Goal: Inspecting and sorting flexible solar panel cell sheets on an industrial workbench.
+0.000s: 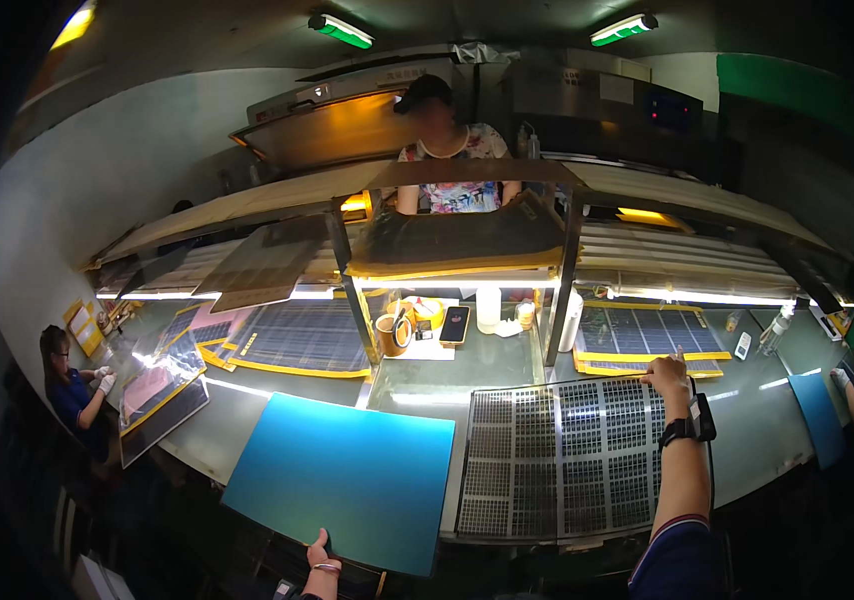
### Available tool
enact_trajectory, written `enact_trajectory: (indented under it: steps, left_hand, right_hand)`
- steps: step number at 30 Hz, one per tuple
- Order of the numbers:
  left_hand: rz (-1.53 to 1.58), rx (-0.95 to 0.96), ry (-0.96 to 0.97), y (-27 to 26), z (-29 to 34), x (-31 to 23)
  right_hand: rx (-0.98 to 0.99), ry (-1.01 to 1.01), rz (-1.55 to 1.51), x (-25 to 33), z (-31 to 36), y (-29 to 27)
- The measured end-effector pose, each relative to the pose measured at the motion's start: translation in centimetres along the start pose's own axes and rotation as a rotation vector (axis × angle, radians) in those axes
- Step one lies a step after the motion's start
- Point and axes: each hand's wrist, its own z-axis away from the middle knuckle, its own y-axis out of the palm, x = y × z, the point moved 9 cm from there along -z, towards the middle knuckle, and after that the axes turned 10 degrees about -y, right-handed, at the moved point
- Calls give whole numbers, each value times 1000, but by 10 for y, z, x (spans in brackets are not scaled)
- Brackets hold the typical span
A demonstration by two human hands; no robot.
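My left hand [319, 553] grips the near edge of a large blue panel [342, 475], its thumb on top and its other fingers hidden underneath. The panel lies at a slant and overhangs the bench's front edge. To its right lies a dark translucent film sheet [537, 460] printed with a grid of small blocks. My right hand [665, 378] is at this sheet's far right edge. One finger stretches forward while the others curl at the edge, apparently pinching it. My right forearm covers part of the sheet, and a black watch-like device is on the wrist.
Yellow-edged dark films [297, 335] lie at the left back, others [642, 335] at the right back. Under the lit shelf [457, 272] stand a brown cup [394, 335], a phone [455, 324] and a white bottle [489, 310]. People work opposite and at both sides.
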Motion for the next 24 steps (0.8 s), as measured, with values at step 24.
enact_trajectory:
  steps: [24]
  left_hand:
    - [-106, 5, 380, -16, 27, -75]
  right_hand:
    - [-21, -54, -425, 206, 198, 128]
